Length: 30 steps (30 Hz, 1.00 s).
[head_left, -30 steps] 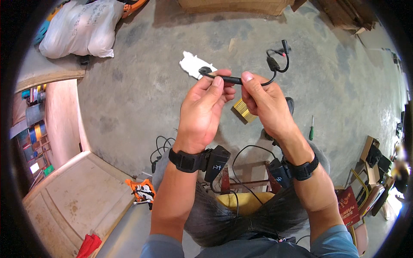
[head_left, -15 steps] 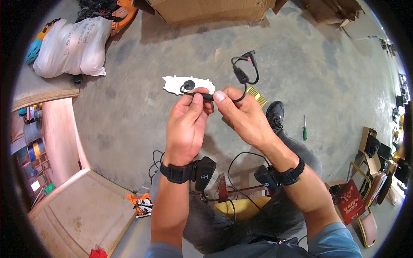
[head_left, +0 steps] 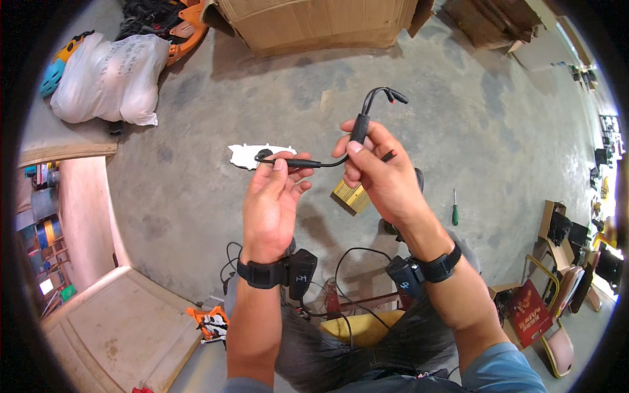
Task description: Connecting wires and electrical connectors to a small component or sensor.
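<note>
Where the thighs in dark jeans [head_left: 419, 340] part, a yellow pad [head_left: 367, 329] shows, with an orange and white framed part [head_left: 209, 325] near on the left and a red board [head_left: 529, 314] near on the right. Black straps [head_left: 262, 274] circle both wrists, each with a small black box [head_left: 302, 274] on the side facing the other wrist. Beyond them, the left hand [head_left: 270, 209], palm showing, has its thumb and fingertips closed on a slim sleeve of a black cable [head_left: 305, 164], its lower fingers loosely curled. The right hand [head_left: 388, 178] grips a thicker black sleeve [head_left: 360, 128] along the same cable, thumb against fingers, tilting it upward. The cable spans both hands, off the concrete floor [head_left: 177, 183], its forked end [head_left: 396, 97] bending away to the right. On the floor, a green-handled screwdriver [head_left: 455, 213] lies right of the right hand, a ridged yellow block [head_left: 348, 194] just left of it, and a flat white panel [head_left: 244, 157] beyond the left fingertips. Farther off stand a white plastic sack [head_left: 108, 78] at the left and a cardboard box [head_left: 314, 29] in the middle
</note>
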Tool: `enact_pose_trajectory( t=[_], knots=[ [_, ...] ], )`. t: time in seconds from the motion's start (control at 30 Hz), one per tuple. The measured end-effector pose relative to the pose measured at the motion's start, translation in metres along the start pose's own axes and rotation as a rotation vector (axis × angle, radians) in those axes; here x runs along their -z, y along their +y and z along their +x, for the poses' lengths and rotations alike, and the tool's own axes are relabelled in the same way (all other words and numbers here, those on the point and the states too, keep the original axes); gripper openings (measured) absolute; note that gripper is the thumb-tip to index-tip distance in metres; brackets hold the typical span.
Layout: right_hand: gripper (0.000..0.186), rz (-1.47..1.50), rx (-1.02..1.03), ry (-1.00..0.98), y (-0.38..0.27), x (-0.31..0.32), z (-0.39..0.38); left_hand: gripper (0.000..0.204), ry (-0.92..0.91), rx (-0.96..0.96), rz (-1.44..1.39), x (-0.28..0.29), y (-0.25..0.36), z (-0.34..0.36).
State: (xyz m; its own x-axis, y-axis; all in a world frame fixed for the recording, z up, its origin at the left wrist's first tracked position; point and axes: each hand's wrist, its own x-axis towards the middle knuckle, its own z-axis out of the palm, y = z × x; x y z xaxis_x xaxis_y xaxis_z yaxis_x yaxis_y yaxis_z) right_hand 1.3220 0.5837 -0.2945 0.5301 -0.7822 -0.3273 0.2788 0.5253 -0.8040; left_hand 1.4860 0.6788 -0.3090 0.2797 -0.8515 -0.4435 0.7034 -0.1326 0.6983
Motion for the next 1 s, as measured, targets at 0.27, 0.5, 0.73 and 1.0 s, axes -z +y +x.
enact_pose_trajectory(
  t=[0.27, 0.5, 0.73, 1.0],
  knots=[
    [0.020, -0.443, 0.184, 0.030, 0.006, -0.009, -0.006, 0.019, 0.022, -0.004, 0.022, -0.001, 0.002, -0.002],
    [0.022, -0.599, 0.241, 0.051, 0.009, -0.006, -0.007, 0.020, 0.034, -0.013, 0.028, -0.003, 0.003, -0.002],
    [0.021, -0.635, 0.221, 0.043, 0.006, -0.012, -0.008, 0.019, 0.050, -0.025, 0.017, -0.001, 0.002, -0.001],
    [0.021, -0.726, 0.276, 0.034, 0.005, -0.012, -0.009, 0.018, 0.035, -0.005, 0.024, -0.001, 0.002, 0.000]
  ],
)
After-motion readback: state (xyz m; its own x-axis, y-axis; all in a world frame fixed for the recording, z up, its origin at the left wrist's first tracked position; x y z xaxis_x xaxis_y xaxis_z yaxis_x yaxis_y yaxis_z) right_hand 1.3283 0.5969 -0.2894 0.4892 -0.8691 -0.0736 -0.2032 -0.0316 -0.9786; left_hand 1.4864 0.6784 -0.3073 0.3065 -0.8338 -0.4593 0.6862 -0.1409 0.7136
